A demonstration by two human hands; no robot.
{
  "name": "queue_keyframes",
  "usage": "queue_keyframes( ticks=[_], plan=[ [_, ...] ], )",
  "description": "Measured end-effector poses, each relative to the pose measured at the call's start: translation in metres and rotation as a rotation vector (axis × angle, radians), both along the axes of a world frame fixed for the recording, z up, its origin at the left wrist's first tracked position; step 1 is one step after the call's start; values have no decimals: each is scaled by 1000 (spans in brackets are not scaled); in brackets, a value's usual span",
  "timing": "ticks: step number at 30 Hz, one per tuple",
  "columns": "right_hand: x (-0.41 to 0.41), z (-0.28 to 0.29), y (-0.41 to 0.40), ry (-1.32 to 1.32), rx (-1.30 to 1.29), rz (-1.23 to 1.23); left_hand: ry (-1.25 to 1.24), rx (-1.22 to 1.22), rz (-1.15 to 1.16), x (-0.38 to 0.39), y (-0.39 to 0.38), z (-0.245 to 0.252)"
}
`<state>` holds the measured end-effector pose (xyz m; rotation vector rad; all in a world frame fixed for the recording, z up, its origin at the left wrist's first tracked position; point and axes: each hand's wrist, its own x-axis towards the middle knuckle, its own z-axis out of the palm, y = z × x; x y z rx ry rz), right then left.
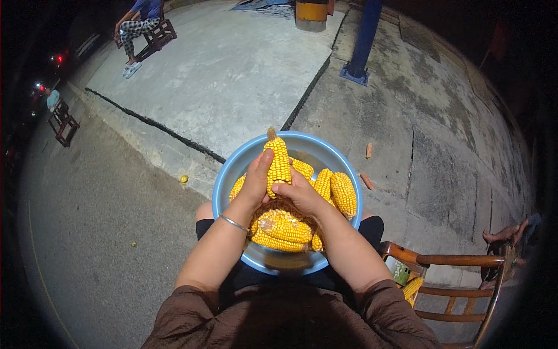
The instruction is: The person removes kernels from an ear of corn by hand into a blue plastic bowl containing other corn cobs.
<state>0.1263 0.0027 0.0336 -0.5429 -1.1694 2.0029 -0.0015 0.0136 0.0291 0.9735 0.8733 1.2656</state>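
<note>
Both of my hands grip one ear of yellow corn (277, 159), its brown tip pointing away from me. My left hand (254, 176) wraps the ear's left side, thumb along the kernels. Around the lower right side curls my right hand (298, 189), its thumb pressed on the kernels near a gap in the rows. Beneath them a blue plastic basin (221, 174) rests on my lap. Inside it lie several more ears, among them a pile near me (285, 231) and a plump one at the right (343, 192). Loose kernels under my hands are partly hidden.
At my right stands a wooden chair (462, 260) with a phone (399, 270) and corn ears (412, 288) on it. Bare cobs (369, 151) lie on the concrete. Beyond are a blue post (364, 43) and a seated person (141, 26); other people sit at both sides.
</note>
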Motion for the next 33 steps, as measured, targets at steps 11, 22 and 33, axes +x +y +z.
queue_keyframes(
  ticks=[11, 22, 33],
  plan=[
    [0, -12, 5, -31, 112, 20, -109, -123, -15, -3, 0, 1],
    [4, -5, 3, 147, -38, 170, -74, 4, -34, -4, -1, 1],
    [-1, 2, 1, -213, 128, -85, 19, 37, -21, 8, -5, 8]
  ],
)
